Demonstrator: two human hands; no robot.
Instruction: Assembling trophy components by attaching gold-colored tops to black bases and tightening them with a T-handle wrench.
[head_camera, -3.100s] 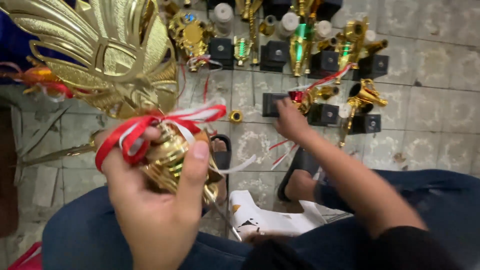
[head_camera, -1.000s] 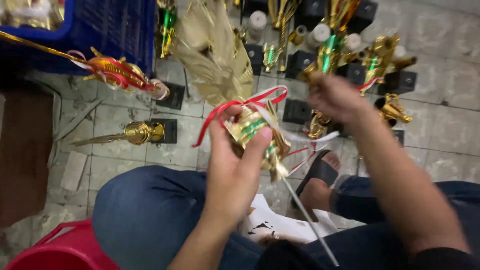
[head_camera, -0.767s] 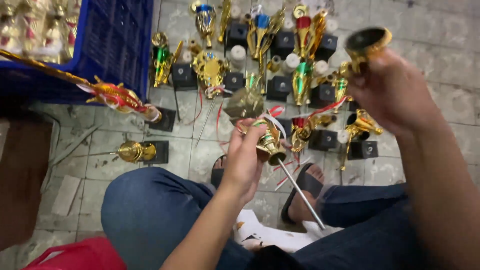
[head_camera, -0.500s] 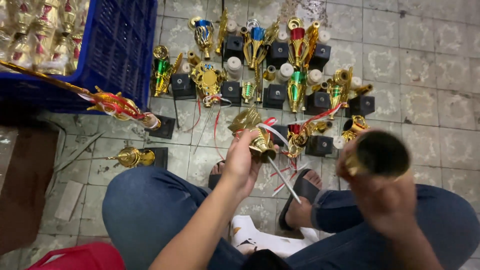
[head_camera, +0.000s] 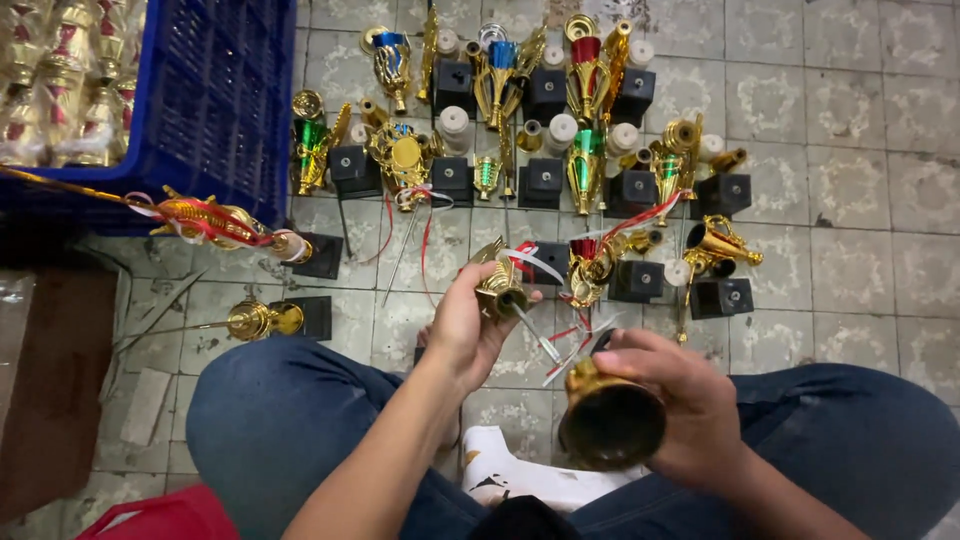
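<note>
The gold trophy piece (head_camera: 500, 288) with a red and white ribbon sits in the left hand (head_camera: 462, 328), above the person's knees and over the tiled floor (head_camera: 860, 180). Its long axis runs on a slant: the gold top points up and away toward the rows of trophies, and a thin metal rod (head_camera: 538, 334) sticks out of its lower end, pointing down and right toward the right hand (head_camera: 672, 400). The left grip is wrapped firmly around the piece's gold body, so the fingers hide much of its shape.

Just right of and below the rod tip, the right grip is clamped around a gold cup-shaped part (head_camera: 608, 420), whose dark open mouth faces the camera; its far end is covered by the fingers.

Beyond the trophy piece, small gold trophies on black bases (head_camera: 545, 180) stand in loose rows on the floor, some with green, blue or red middles. Far left of it stands a blue plastic crate (head_camera: 215, 100), its contents cut off by the frame edge. Left of it, a long gold and red figure (head_camera: 215, 222) lies tilted across a black base.
</note>
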